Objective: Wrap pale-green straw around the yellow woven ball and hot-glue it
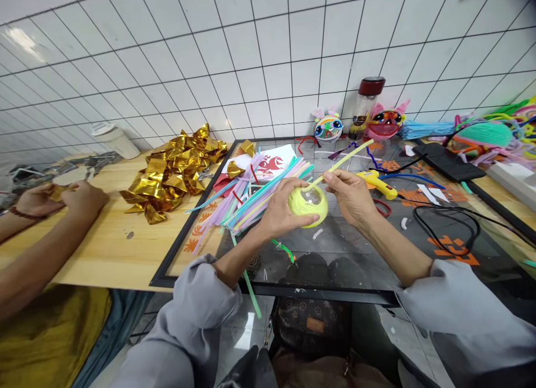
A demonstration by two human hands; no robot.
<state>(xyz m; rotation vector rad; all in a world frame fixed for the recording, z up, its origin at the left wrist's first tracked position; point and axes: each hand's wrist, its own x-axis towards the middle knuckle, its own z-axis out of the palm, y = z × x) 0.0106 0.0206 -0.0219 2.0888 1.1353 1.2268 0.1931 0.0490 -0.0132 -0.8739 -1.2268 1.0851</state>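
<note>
My left hand [281, 207] is closed around a small clear ball wrapped in yellow pipe cleaner [309, 204], held above the glass-topped frame [335, 254]. My right hand [350, 194] pinches the free end of the yellow pipe cleaner [343, 163], which runs up and to the right from the ball. A spread of pastel pipe cleaners [255, 195] lies just left of my left hand.
A yellow glue gun [377, 182] and black cables [444, 220] lie to the right. Gold foil [176, 170] is heaped on the wooden table. Another person's hands [58, 201] work at the far left. Masks, a jar [366, 106] and more pipe cleaners stand along the tiled wall.
</note>
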